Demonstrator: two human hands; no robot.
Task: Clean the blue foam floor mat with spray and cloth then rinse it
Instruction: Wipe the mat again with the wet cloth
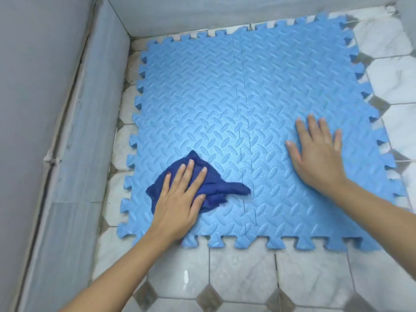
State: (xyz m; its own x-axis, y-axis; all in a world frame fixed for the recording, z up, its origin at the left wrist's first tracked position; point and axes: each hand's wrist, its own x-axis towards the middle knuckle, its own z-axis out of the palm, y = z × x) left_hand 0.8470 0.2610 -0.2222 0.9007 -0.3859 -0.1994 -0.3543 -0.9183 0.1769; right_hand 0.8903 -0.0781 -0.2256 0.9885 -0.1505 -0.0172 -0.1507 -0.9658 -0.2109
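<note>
The blue foam floor mat, made of interlocked puzzle tiles with a ribbed pattern, lies flat on the tiled floor in a corner. A crumpled dark blue cloth rests on the mat's near left part. My left hand presses flat on the cloth, fingers spread over it. My right hand lies flat on the bare mat at the near right, fingers apart, holding nothing. No spray bottle is in view.
Grey walls close in the left side and the far side. White marble-look floor tiles with small grey diamond insets surround the mat at the near side and to the right.
</note>
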